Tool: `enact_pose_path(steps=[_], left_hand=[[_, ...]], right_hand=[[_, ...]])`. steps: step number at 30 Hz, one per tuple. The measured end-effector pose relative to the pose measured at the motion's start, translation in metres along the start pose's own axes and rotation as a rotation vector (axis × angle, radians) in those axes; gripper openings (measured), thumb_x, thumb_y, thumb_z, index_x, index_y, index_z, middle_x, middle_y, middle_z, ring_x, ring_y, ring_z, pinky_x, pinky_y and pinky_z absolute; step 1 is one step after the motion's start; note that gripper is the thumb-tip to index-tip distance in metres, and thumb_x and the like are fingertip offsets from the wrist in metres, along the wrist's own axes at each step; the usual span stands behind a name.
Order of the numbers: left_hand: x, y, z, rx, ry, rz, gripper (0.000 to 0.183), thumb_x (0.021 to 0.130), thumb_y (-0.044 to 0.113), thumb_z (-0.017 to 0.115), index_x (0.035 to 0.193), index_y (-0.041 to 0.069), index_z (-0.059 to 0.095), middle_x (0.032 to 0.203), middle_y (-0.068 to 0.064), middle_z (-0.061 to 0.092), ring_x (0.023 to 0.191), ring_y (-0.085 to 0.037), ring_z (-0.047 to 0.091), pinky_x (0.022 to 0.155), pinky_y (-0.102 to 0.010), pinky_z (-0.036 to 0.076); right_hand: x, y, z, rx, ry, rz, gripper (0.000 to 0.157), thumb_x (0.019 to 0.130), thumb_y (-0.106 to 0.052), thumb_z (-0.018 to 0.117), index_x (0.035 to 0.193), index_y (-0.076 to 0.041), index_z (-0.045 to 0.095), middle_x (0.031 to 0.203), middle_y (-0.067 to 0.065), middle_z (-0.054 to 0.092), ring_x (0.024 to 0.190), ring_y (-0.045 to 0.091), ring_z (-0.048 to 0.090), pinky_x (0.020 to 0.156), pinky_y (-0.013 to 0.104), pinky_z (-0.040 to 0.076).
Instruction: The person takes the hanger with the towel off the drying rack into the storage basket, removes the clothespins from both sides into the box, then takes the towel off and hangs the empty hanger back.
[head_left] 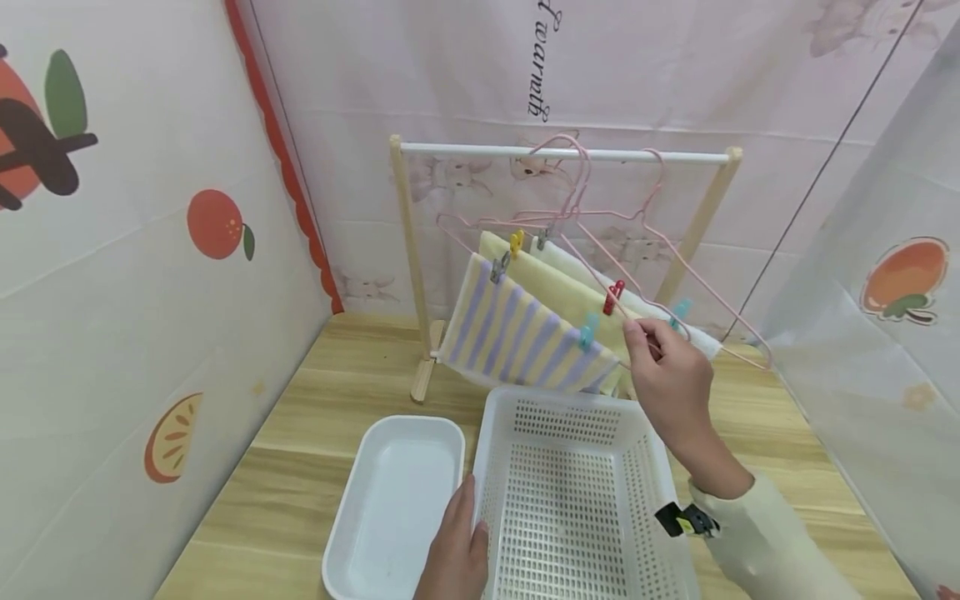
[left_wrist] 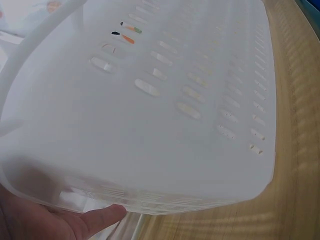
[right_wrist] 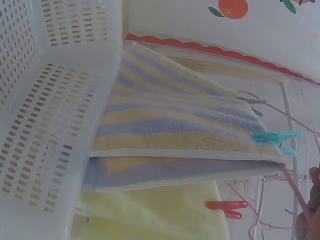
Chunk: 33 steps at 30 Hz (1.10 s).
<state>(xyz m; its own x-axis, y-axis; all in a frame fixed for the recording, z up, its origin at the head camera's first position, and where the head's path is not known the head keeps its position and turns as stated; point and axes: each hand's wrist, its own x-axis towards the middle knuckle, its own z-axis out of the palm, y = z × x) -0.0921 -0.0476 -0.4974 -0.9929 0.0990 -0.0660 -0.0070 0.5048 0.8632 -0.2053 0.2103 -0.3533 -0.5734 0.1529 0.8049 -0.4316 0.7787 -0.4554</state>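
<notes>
My right hand (head_left: 671, 375) pinches the lower right corner of a pink hanger (head_left: 581, 225). From that hanger hangs a purple-and-yellow striped towel (head_left: 525, 329), held by a grey clothespin (head_left: 500, 267) and a teal clothespin (head_left: 588, 332). In the right wrist view the towel (right_wrist: 185, 120) drapes folded over the hanger's bar, beside the white basket (right_wrist: 95, 100). Behind it, a yellow towel (head_left: 555, 275) carries a yellow clothespin (head_left: 517, 242) and a red clothespin (head_left: 613, 297). My left hand (head_left: 457, 546) holds the left rim of the perforated basket (head_left: 491, 433).
A wooden rack with a white rod (head_left: 465, 150) stands behind the basket. Another pink hanger (head_left: 697, 271) holds a white towel (head_left: 577, 271), partly covered. To the basket's left lies a shallow white tray (head_left: 397, 492) on the wooden table (head_left: 262, 492). Printed cloth walls surround the table.
</notes>
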Motion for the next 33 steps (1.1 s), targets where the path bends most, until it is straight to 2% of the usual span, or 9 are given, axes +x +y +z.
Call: enact_pose_path(steps=[12,18,25,33], left_hand=[[-0.001,0.0,-0.001,-0.026,-0.022,-0.024,0.063,0.102,0.007,0.049,0.159,0.001,0.022,0.163,-0.017,0.028,0.145,-0.045,0.034,0.112,-0.065,0.031],[-0.001,-0.003,-0.002,-0.002,0.003,0.01,0.063,0.102,0.006,0.05,0.158,0.0,0.023,0.162,-0.02,0.029,0.144,-0.047,0.036,0.11,-0.065,0.033],[0.0,-0.001,-0.003,-0.03,-0.008,0.003,0.063,0.102,0.006,0.049,0.158,-0.001,0.022,0.163,-0.019,0.028,0.144,-0.046,0.035,0.111,-0.064,0.032],[0.0,0.0,-0.003,-0.018,-0.016,0.04,0.063,0.103,0.006,0.048,0.159,0.001,0.02,0.163,-0.02,0.026,0.146,-0.045,0.033,0.112,-0.063,0.031]], right_hand=[[-0.006,0.013,-0.027,-0.018,-0.015,0.058,0.015,0.095,-0.016,0.071,0.088,-0.003,0.073,0.059,-0.001,0.046,0.053,-0.001,0.032,0.05,0.018,0.025],[-0.01,0.02,-0.038,-0.019,-0.022,0.041,0.01,0.092,-0.011,0.074,0.086,-0.003,0.072,0.06,-0.002,0.044,0.054,-0.004,0.03,0.05,0.016,0.023],[-0.018,0.028,-0.049,-0.02,0.002,0.02,0.013,0.09,-0.009,0.075,0.079,-0.004,0.07,0.058,-0.003,0.041,0.055,-0.006,0.028,0.051,0.018,0.022],[-0.029,0.035,-0.064,-0.002,-0.008,-0.005,0.017,0.091,-0.011,0.074,0.076,-0.004,0.071,0.054,-0.003,0.04,0.051,-0.006,0.028,0.048,0.018,0.023]])
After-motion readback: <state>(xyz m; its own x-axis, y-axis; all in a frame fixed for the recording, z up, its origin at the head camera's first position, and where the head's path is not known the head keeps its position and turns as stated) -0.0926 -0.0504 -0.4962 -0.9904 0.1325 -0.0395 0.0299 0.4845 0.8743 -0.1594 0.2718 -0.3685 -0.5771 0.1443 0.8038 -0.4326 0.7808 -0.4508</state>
